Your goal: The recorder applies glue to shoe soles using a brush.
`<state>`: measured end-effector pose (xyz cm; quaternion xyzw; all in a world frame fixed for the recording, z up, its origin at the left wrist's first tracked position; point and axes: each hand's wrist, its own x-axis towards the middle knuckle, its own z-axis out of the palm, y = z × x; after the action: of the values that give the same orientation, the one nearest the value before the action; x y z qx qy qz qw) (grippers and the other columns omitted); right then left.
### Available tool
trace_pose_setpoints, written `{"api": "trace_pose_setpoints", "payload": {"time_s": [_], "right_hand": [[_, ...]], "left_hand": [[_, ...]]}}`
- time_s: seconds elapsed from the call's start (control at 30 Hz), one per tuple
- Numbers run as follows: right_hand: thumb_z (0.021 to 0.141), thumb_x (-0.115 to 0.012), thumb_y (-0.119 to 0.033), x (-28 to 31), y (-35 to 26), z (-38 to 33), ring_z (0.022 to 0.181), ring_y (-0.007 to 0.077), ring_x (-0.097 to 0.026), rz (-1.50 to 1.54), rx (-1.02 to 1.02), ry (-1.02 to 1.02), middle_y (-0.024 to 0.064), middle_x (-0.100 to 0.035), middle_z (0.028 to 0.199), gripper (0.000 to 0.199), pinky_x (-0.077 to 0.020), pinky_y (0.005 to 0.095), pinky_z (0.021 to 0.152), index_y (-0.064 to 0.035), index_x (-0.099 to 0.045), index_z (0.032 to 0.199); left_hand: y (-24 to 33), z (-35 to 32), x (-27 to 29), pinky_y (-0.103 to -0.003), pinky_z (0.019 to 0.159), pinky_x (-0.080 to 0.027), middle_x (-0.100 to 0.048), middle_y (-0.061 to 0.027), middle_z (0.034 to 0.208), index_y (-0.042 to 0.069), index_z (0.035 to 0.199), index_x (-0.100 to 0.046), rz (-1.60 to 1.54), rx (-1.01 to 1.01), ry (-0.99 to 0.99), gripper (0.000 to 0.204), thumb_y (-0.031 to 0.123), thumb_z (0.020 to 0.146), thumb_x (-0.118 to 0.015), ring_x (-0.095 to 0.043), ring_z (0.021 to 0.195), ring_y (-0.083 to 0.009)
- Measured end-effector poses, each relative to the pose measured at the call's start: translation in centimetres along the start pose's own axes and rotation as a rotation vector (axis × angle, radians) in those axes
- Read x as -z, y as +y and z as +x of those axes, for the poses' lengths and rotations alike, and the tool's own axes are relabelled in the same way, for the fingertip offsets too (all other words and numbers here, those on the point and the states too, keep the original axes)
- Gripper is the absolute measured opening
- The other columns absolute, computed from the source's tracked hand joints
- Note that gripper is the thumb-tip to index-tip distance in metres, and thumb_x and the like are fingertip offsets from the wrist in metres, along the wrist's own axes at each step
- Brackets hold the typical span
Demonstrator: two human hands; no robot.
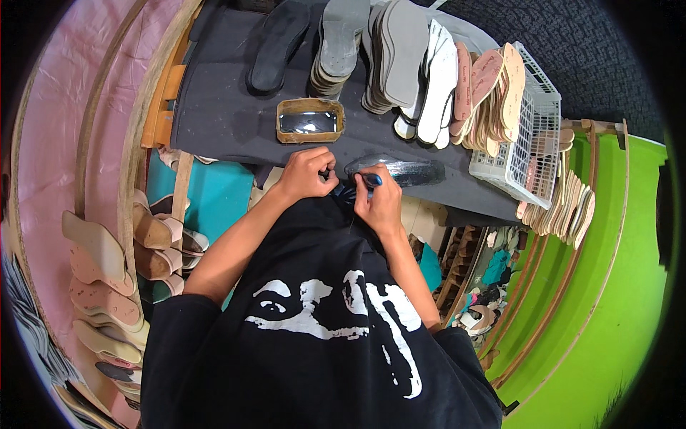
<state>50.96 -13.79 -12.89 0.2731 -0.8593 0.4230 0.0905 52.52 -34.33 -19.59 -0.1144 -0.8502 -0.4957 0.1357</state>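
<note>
At the near edge of the dark table, my left hand (311,174) is closed, with thumb and fingers pinching a small black piece that is mostly hidden. To its right, my right hand (380,200) grips a tool with a dark blue rounded handle (371,180); its working end cannot be made out. Just beyond the right hand lies a glossy black sole-shaped piece (411,171). A tan, crusted box (284,136), its dark inside shining with reflected light, stands beyond my left hand.
Across the back stand black soles (279,43), grey sole stacks (404,53), white soles (437,86) and beige insoles (511,93), beside a white plastic basket (534,175). Wooden racks with insoles (93,247) and shoes (153,229) flank me. Table cloth (214,107) is dark.
</note>
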Motion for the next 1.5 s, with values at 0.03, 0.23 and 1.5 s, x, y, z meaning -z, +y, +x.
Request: {"api": "trace_pose_setpoints", "payload": {"time_s": [0.03,0.23,1.5], "right_hand": [[0.089,-0.077,0.005,0.0,-0.5,0.6,0.078,0.0417,-0.069,0.038,-0.031,-0.024,0.018,-0.066,0.09,0.021,-0.0554,0.0451,0.07,0.0003,-0.061,0.102],[0.089,-0.077,0.006,-0.1,-0.4,1.4,0.078,0.0412,-0.069,-0.027,-0.019,-0.01,0.018,-0.066,0.089,0.02,-0.0552,0.0448,0.07,0.0005,-0.062,0.101],[0.091,-0.077,0.005,0.9,1.0,0.9,0.084,0.0394,-0.075,-0.004,-0.095,0.09,0.0187,-0.071,0.093,0.016,-0.0589,0.0417,0.074,0.0008,-0.067,0.103]], "left_hand": [[0.0,0.0,0.0,-0.038,0.06,-0.053,-0.059,-0.0073,0.075,0.004,0.083,-0.065,0.009,-0.01,-0.005,0.017,0.005,0.071,-0.078,-0.064,0.064,-0.0242],[-0.3,-0.2,0.1,-0.038,0.06,-0.054,-0.059,-0.0069,0.076,0.005,0.084,-0.065,0.026,-0.033,0.008,0.018,0.005,0.072,-0.078,-0.064,0.064,-0.024],[-1.3,-0.8,-0.6,-0.037,0.063,-0.057,-0.061,0.0,0.076,0.022,0.107,-0.088,0.203,-0.152,0.007,0.036,0.01,0.074,-0.078,-0.065,0.068,-0.0212]]}}
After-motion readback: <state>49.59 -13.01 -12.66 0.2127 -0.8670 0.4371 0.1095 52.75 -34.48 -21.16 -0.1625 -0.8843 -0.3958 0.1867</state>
